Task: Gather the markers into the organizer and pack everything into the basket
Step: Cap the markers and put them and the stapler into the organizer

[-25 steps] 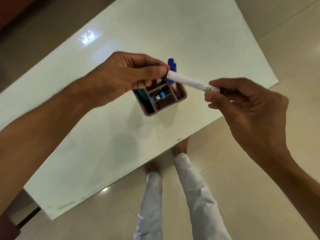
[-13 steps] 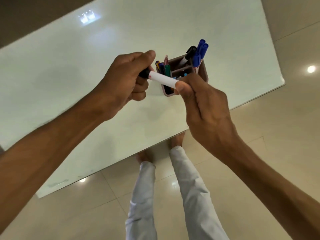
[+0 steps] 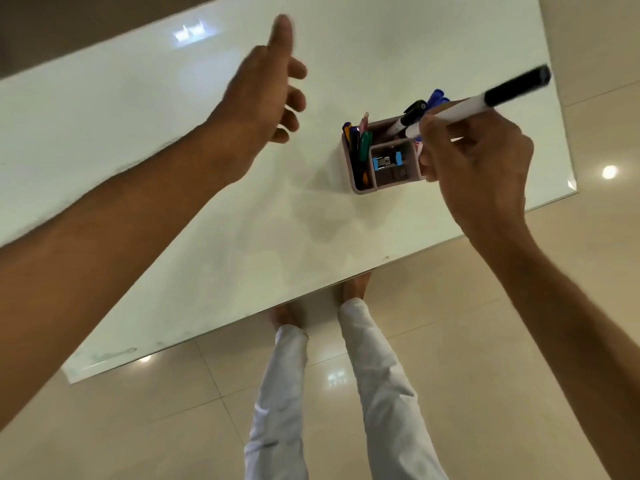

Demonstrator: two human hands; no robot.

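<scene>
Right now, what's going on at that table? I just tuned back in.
A person stands at a white table, tidying markers. Their right hand grips a white marker with a black cap, tilted just above the compartment organizer, not yet in it. Several markers and pens already stand in the organizer, with a small blue item in one middle compartment. The left hand hovers open over the table, holding nothing. No basket is in view.

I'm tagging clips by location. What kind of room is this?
Probably an office or a home study; I can't tell which. A glossy white table holds an organizer of pens and markers, the right hand holds a marker, and the floor is polished tile.
</scene>
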